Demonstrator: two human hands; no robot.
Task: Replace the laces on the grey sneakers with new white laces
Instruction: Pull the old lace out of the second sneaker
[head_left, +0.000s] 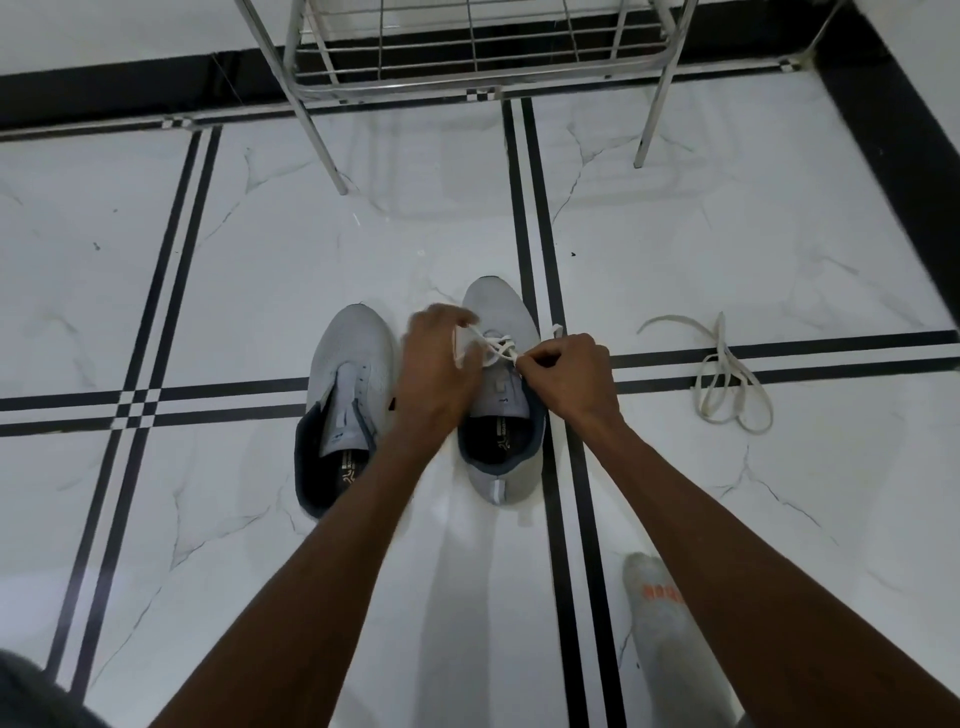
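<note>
Two grey sneakers with knit, finely textured uppers and dark navy collars stand side by side on a glossy white marble-look floor (249, 291) veined in grey and crossed by paired black inlay strips. The left sneaker (358, 358), just outside the left hand's fingers, has bare eyelets and an upright tongue; a small printed mark shows on its insole, too small to read. The left hand (436, 374) hangs over the gap between the two shoes, its fingers (452, 317) loosely bent and blurred, with a strand of the flat white lace (496, 347) running up to the fingertips; whether they pinch it or only touch it cannot be told. That lace crosses the lowest eyelets of the right sneaker (498, 312), lying directly between the fingers of both hands, with one loose end poking out past the right knuckles. The right sneaker's rounded toe points away beyond the fingers, and a pale reflective strip marks its heel; its insole print is likewise unreadable. The right hand (569, 379) is curled tight, thumb and forefinger pinching the lace just above the tongue. Well to the right of those fingers, one more flat, off-white lace (727, 384) lies on the floor in slack loops. Nearer the camera, a foot in a grey sock (649, 597) bears orange lettering, too blurred to read. Beyond the fingers stands one shiny metal wire rack (467, 57) on slim tubular legs.
</note>
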